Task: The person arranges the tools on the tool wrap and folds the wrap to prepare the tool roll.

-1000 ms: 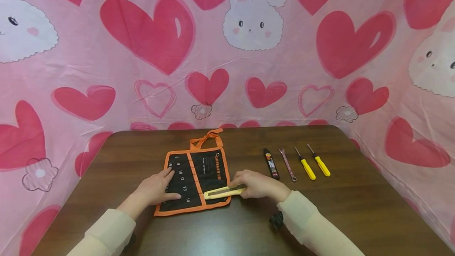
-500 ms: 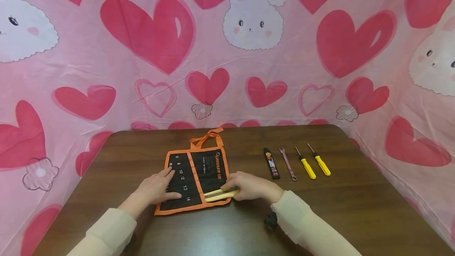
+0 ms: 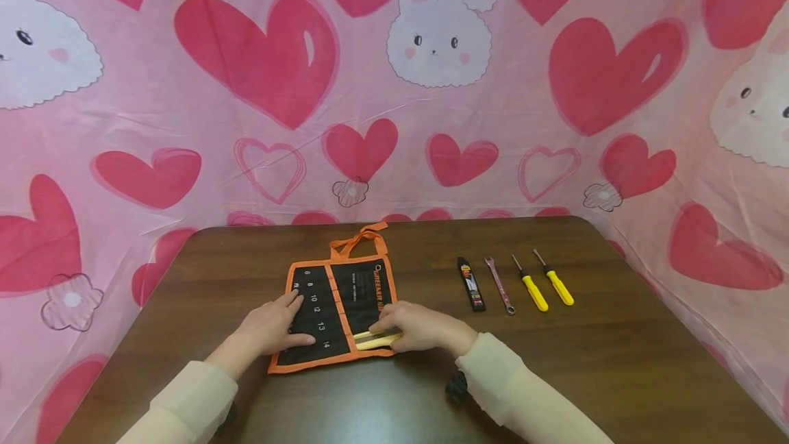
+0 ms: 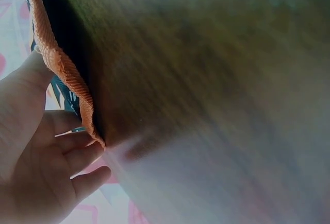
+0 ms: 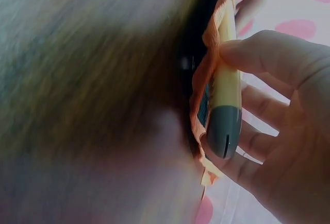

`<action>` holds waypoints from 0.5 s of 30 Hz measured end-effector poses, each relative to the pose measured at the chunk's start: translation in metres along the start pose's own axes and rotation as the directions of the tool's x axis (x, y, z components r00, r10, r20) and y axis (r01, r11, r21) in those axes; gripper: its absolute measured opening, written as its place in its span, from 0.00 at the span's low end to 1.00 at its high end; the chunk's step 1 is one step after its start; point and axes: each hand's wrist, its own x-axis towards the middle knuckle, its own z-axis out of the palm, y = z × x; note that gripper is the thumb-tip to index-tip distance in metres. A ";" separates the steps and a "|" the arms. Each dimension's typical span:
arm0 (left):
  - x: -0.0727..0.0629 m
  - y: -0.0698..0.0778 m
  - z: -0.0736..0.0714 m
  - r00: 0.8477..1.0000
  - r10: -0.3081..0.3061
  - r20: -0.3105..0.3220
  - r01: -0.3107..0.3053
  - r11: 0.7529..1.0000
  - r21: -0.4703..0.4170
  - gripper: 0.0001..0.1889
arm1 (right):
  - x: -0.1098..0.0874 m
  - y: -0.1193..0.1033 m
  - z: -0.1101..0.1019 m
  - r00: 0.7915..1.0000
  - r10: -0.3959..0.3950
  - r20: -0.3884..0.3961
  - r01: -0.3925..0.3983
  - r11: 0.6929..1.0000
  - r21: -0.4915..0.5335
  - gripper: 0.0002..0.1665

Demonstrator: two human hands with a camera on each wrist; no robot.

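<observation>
Since a second ago our right hand (image 3: 419, 327) has slid the yellow knife (image 3: 377, 341) leftward, so that most of its length now lies over the black pouch (image 3: 335, 314) instead of sticking out past the orange edge. We pinch the knife between thumb and curled fingers; the right wrist view shows the thumb (image 5: 268, 54) pressed on its yellow side and the grey end cap (image 5: 224, 131) facing the camera, with the pouch's orange trim touching the knife. Just left of this grip, our left hand (image 3: 271, 327) lies flat on the numbered pockets of the pouch, fingers straight and spread, holding nothing; it has not moved. In the left wrist view the fingers (image 4: 77, 157) look relaxed beside the pouch's orange hem (image 4: 62, 69). Beyond the grip, the pouch's orange ribbon (image 3: 359, 238) lies at its far edge. To the right of the grip, well apart from it, a row of tools lies on the brown table (image 3: 616, 362): a black blade case (image 3: 470, 284), a small wrench (image 3: 498, 286), and two yellow-handled screwdrivers (image 3: 531, 288) (image 3: 556, 283) side by side. A pink cloth (image 3: 259, 122) with hearts and rabbits hangs behind the table.
</observation>
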 end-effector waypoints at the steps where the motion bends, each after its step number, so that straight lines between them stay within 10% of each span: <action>1: 0.000 0.000 0.000 1.000 -0.001 0.001 0.001 1.000 0.002 0.50 | 0.001 -0.001 0.001 1.000 -0.005 0.001 0.005 1.000 0.000 0.25; 15: 0.002 0.001 0.001 1.000 -0.003 -0.015 0.004 1.000 0.006 0.51 | 0.014 -0.009 0.011 1.000 -0.014 -0.004 0.014 0.999 -0.032 0.25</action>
